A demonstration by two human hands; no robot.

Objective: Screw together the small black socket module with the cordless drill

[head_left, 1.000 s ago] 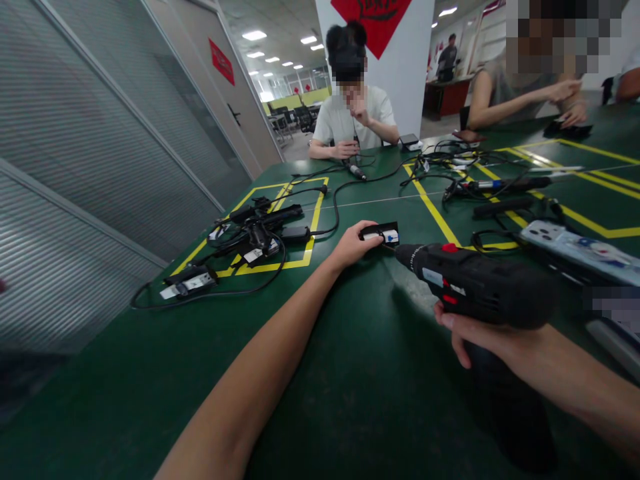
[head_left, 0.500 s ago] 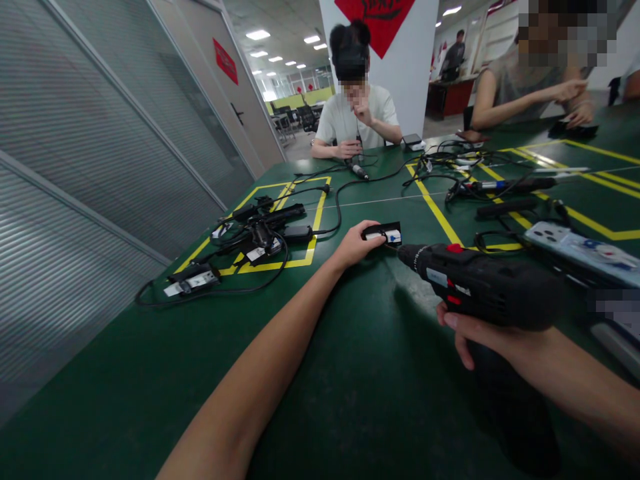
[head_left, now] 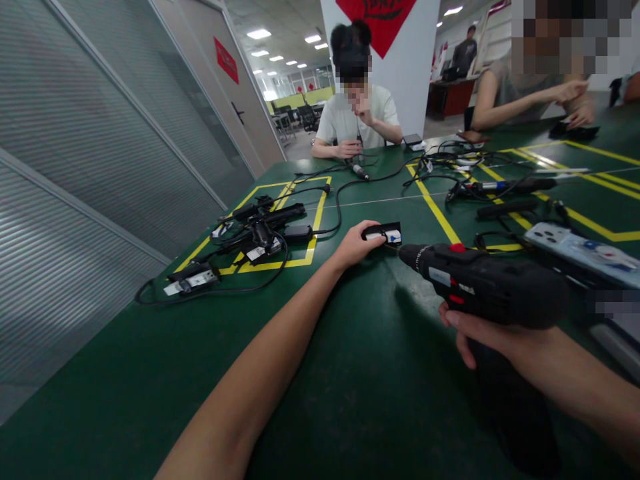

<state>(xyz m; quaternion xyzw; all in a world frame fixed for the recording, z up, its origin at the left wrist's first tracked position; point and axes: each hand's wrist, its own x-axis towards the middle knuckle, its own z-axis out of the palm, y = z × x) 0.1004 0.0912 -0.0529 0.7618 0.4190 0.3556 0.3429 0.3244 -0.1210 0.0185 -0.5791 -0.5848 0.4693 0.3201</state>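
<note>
My left hand (head_left: pixel 361 244), arm stretched forward, grips a small black housing (head_left: pixel 390 230) with a white and blue inside against the table. My right hand (head_left: pixel 483 337) is wrapped around the handle of a black power drill (head_left: pixel 490 283) with red switches. The drill lies level and points left, its chuck (head_left: pixel 413 257) just right of the housing. A thin bit runs from the chuck toward the housing's lower edge; whether its tip touches is too small to tell.
On the green table (head_left: pixel 150 400), black parts and cables (head_left: pixel 263 233) are heaped at the left inside yellow tape. A similar black-and-white piece (head_left: pixel 193 280) lies nearer. Right of the drill are a light-blue case (head_left: pixel 583 243) and more cables (head_left: pixel 450 160). Two people (head_left: pixel 357 113) sit across.
The drill has shifted very slightly to the right with my right hand. My left hand and the housing stay in place.
</note>
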